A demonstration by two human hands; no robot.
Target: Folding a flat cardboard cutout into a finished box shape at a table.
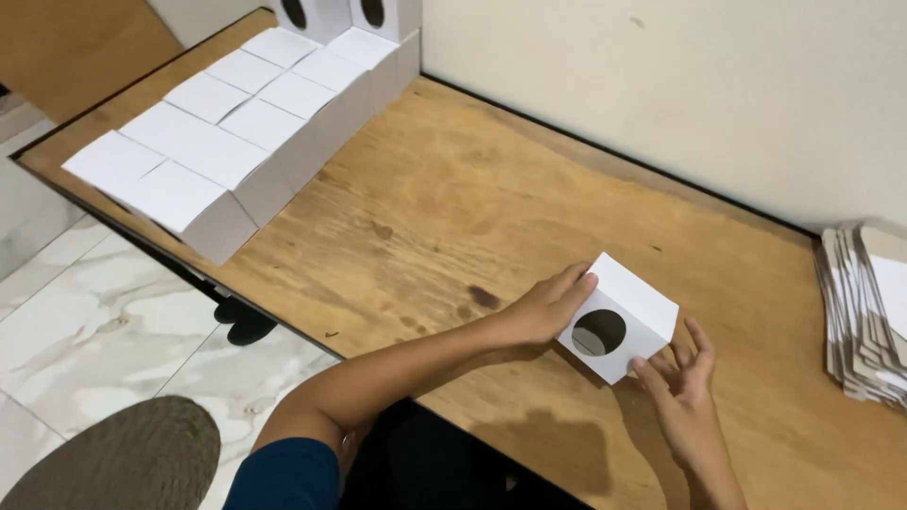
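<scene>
near the front edge of the wooden table [453, 208], a small white box [619, 316] sits between both hands, tipped so that its face with the round cut-out window looks up toward the camera. the left hand [543, 307] lies along the box's left side, fingers stretched over the upper edge — a flat, bracing grip that seems meant to keep the folded walls square. the right hand [685, 378] is at the lower right corner, fingertips touching the bottom edge and palm open upward, more a cradle than a clench; neither hand is closed tight around the box. whether the box rests on the table or is lifted just off it cannot be told from this view.

at the far left corner of the table, a double row of closed white boxes [217, 142] stands packed side by side, plain tops up, running along the table's edge toward the wall [709, 85] — the tidy rows look like a way to keep finished ones together and out of the hands' way. two more boxes with dark round windows [345, 14] stand at the row's far end against the wall. at the right edge of the table, well apart from the rows, lies a stack of flat unfolded card blanks [864, 312], grey-brown and white at the edges, within reach of the right hand. no printed labels show on any box.
</scene>
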